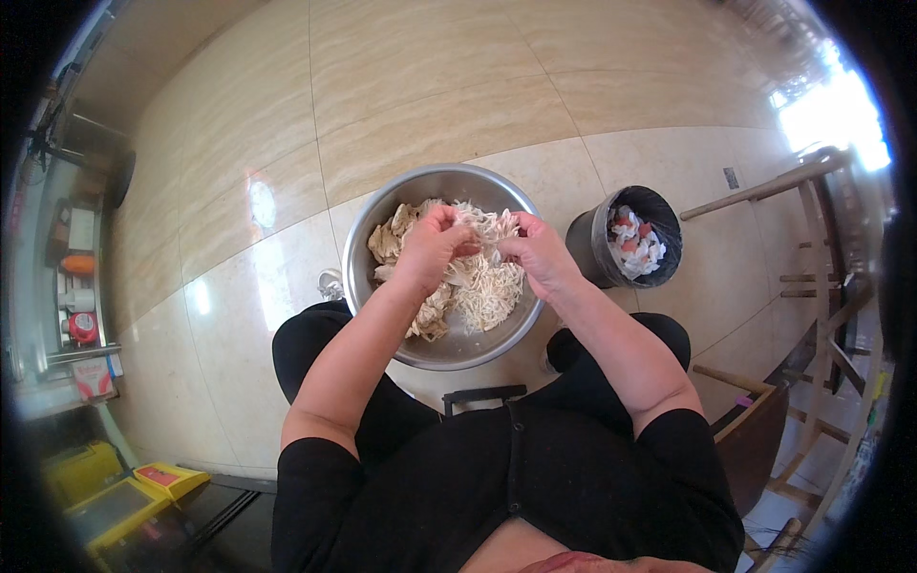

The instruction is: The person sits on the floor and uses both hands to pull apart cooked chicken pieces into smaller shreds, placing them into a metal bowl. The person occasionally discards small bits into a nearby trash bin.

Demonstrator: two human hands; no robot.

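A large round stainless steel bowl [462,356] lies below both hands, between the knees. Its left side holds larger, pale pieces [387,240] that look like cooked chicken meat; thin pale shreds [494,297] are heaped at the right. Over the bowl's middle, my left hand [437,247] pinches pale shredded meat between thumb and fingers. A little to the right, my right hand [534,251] grips the other side of the same stringy bunch [487,225], with strands sticking up past the fingertips.
Right of the bowl stands a dark, bag-lined bin [643,276] with crumpled tissues [634,247]. Wooden chair or rack parts [817,286] rise at the far right. Yellow boxes [118,501] are at lower left, below a shelf [82,351] with small goods. Glossy tiles cover the floor.
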